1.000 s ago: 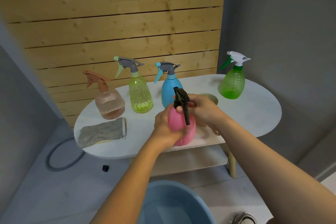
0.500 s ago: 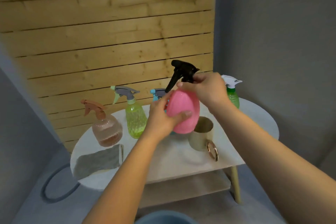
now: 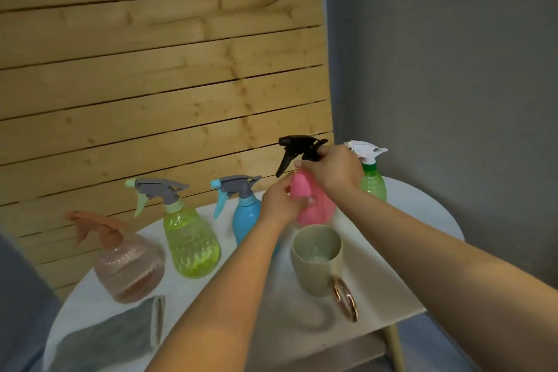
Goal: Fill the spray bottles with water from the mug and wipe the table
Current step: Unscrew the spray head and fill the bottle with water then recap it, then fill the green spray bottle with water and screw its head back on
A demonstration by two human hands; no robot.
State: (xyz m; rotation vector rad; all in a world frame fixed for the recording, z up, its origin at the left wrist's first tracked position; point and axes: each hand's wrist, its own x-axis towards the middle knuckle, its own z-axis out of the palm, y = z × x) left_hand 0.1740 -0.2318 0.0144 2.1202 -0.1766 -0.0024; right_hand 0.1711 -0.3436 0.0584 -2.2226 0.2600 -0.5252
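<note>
pink spray bottle (image 3: 314,205) upright at the table's middle, just past the mug (image 3: 317,260). left hand (image 3: 279,201) curls round its body from nine o'clock, right hand (image 3: 330,172) pinches the collar under the black trigger head (image 3: 299,149). at three o'clock the green bottle (image 3: 373,183); at nine o'clock blue (image 3: 246,214), yellow-green (image 3: 190,238), peach (image 3: 129,266) bottles. grey cloth (image 3: 105,338) at seven o'clock on the white table (image 3: 422,220).

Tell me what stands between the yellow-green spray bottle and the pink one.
The blue spray bottle stands between the yellow-green bottle and the pink bottle, shown in the head view.
</note>
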